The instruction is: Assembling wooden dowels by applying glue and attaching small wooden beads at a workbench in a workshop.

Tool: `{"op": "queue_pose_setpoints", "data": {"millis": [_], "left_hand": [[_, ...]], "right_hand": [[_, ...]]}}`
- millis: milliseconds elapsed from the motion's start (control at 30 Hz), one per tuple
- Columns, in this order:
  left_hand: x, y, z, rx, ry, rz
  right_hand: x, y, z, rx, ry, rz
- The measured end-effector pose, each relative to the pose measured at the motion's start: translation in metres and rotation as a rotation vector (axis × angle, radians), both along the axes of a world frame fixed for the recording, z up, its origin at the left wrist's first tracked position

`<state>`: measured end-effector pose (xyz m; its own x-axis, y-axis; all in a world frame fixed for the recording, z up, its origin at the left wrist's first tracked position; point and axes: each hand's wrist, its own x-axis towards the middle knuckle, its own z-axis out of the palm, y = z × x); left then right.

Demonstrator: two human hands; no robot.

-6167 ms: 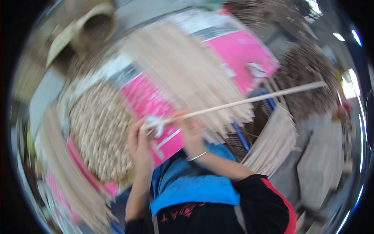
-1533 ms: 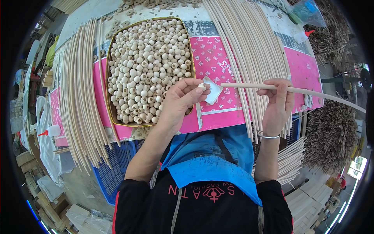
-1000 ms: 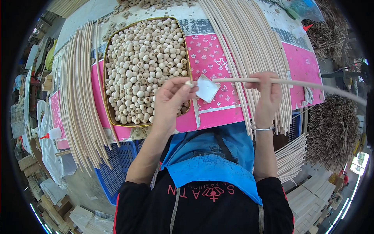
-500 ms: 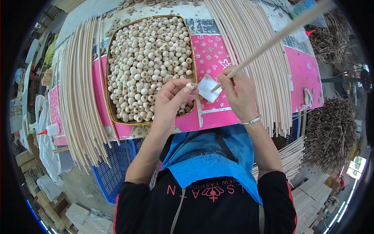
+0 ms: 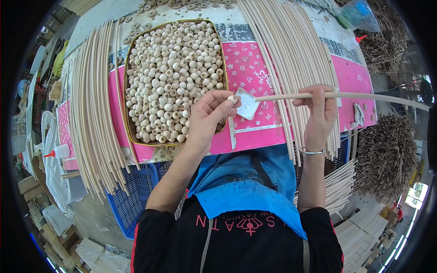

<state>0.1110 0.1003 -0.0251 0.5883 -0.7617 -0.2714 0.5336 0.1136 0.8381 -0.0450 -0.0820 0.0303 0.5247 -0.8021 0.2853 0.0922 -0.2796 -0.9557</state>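
Left hand pinches a wooden bead beside the bead tray; right hand grips a long stick above the tabletop.

One tray, two glue bottles, beads uncountable.

Black short-sleeved top, red piping running along the shoulder seams on both sides. Bright blue cloth hangs over the chest, its lower edge folded to a point; the upper part looks a duller blue and creased. Red printed lettering and a small emblem across the black chest. Both forearms bare. Thin silver bangle circles the right wrist.
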Motion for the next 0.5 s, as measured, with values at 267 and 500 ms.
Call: {"op": "queue_pose_setpoints", "data": {"millis": [267, 500], "left_hand": [[-0.011, -0.013, 0.000, 0.002, 0.072, -0.040], [-0.014, -0.015, 0.002, -0.021, 0.126, -0.067]], "right_hand": [[-0.009, 0.005, 0.016, 0.082, -0.189, 0.023], [-0.006, 0.008, 0.012, 0.092, -0.229, 0.033]]}}
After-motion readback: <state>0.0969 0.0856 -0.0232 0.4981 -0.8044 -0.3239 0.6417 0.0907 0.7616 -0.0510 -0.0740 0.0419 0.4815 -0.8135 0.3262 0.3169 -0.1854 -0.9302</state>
